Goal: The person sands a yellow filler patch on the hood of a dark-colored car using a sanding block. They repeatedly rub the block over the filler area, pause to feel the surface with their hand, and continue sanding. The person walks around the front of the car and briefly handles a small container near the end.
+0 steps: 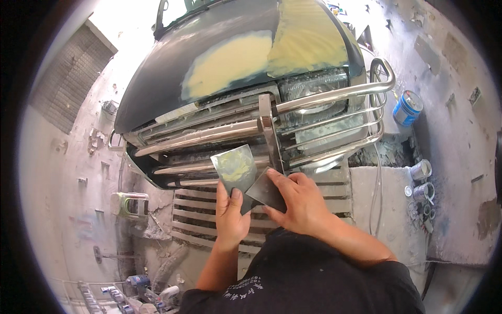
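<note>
My left hand grips a flat metal putty scraper by its lower end, thumb on top. Pale yellow-green putty is smeared over its upper face. In my right hand is a second, darker scraper, pinched between fingers and thumb. Its edge meets or overlaps the lower part of the first one; I cannot tell whether they touch. Both hands are in front of a dark car's chrome bull bar. Yellow filler covers part of the hood, with a wider yellow area to its right.
A slatted floor grate lies under the bumper. To the right stand a blue can and several smaller cans, with a hose nearby. At left are a greenish stool and, lower down, assorted bottles.
</note>
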The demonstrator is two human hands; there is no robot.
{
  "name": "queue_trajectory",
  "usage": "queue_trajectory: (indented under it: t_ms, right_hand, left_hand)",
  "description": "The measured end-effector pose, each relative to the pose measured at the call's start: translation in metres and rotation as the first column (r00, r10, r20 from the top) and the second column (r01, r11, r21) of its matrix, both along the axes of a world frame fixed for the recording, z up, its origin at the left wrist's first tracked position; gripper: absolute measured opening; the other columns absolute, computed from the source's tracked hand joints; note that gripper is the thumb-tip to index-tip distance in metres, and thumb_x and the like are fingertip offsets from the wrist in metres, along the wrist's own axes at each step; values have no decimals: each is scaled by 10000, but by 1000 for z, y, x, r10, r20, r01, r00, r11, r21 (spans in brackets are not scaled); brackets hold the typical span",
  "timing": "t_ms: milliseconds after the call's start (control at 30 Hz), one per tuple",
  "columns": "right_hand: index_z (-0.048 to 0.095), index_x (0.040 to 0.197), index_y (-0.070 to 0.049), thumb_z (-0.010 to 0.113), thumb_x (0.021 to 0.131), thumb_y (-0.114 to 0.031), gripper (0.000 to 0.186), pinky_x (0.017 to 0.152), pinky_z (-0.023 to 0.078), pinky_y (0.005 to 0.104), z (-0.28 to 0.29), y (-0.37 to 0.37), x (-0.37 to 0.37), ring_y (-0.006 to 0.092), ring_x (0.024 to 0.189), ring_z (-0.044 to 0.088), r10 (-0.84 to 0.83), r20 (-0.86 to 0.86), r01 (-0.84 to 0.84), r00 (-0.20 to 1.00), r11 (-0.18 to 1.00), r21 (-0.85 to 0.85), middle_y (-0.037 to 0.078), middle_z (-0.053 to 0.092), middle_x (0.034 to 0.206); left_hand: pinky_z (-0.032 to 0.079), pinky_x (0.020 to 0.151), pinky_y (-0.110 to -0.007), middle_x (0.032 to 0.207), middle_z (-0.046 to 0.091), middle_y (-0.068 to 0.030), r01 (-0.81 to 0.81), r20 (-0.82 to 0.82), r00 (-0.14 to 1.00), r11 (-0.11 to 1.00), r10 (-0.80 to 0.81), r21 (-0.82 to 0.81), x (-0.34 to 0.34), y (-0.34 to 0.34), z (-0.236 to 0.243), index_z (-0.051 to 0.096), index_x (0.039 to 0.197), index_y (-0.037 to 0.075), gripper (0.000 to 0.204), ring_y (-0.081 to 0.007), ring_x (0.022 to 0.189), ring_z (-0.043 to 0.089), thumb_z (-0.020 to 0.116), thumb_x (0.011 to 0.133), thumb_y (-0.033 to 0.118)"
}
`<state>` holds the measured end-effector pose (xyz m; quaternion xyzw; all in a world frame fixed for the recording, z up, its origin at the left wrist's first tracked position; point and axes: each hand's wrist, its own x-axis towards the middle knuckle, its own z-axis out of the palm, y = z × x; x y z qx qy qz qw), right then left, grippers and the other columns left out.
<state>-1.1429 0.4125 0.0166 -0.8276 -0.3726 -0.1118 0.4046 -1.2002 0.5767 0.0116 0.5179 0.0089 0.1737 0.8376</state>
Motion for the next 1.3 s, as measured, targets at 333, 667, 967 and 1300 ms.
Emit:
queue_trajectory:
  t_ms: [333,667,967,1300]
  right_hand:
    - [424,1320,11,671,836,-282,617,903,436,385,17,10,-11,340,1053,549,259,-417,-170,871,956,239,204,547,1211]
    - [361,1345,26,623,887,-223,584,1022,379,370,31,12,-18,312,1259,467,503,-593,-167,628,832,529,232,516,1291]
    - [403,1318,38,644,861,-217,576,958,442,381,24,22,-16,336,1148,554,320,-422,-139,848,903,406,232,560,1216]
    - [402,1308,57,660,831,-212,605,932,453,384,27,23,-23,333,1084,581,362,-352,-188,863,877,442,228,559,1206]
  left_hand:
    - [300,1081,-411,1447,326,-149,111,16,993,975,-116,194,-7,0,-12,165,1449,81,616,-267,1292,384,421,974,378]
    - [346,1047,-383,1426,334,-108,48,100,991,922,-93,385,-2,9,-19,142,1472,53,827,-217,1272,386,525,901,512]
    - [400,993,-332,1344,454,-92,-12,60,998,950,-7,311,-4,5,-15,231,1445,18,581,-181,1175,483,426,994,329]
    - [413,971,-350,1285,485,-109,51,67,995,934,-80,353,-8,13,-6,272,1399,7,761,-213,1140,507,475,904,549]
